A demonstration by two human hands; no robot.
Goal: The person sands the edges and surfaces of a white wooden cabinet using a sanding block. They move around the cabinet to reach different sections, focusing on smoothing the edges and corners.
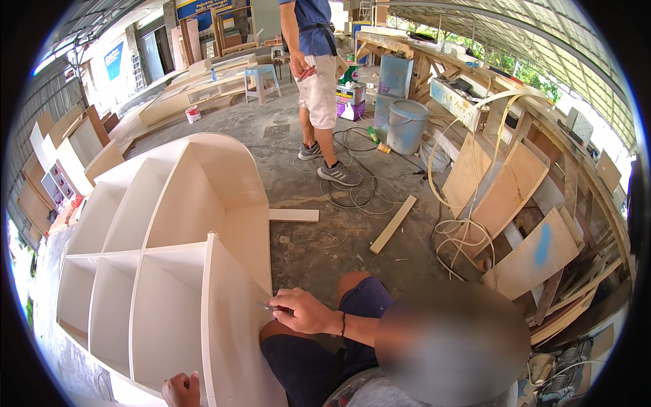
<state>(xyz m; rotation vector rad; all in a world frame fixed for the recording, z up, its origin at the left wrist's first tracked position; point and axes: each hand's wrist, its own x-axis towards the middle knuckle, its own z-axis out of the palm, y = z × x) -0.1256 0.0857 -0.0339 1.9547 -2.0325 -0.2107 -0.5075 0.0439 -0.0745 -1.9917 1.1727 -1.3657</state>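
A cream-white shelf unit (203, 325) with several open compartments and a rounded far end lies in front of me and to my left. My right hand (298, 311) is at the unit's near side panel, fingers closed around a small dark tool (268, 306) with a thin metallic tip. Most of that tool is hidden by the fingers, so its kind is unclear. At the lower edge of the view, my left hand (182, 390) is curled beside the opening of a compartment. Whatever it may hold is hidden.
Another person (317, 74) stands ahead on the concrete floor, among loose cables (369, 197). Two wood strips (393, 225) (295, 215) lie near the unit. On the right are a grey bucket (407, 125), leaning boards (536, 254) and a cluttered workbench (454, 102). A stool (261, 80) stands farther back.
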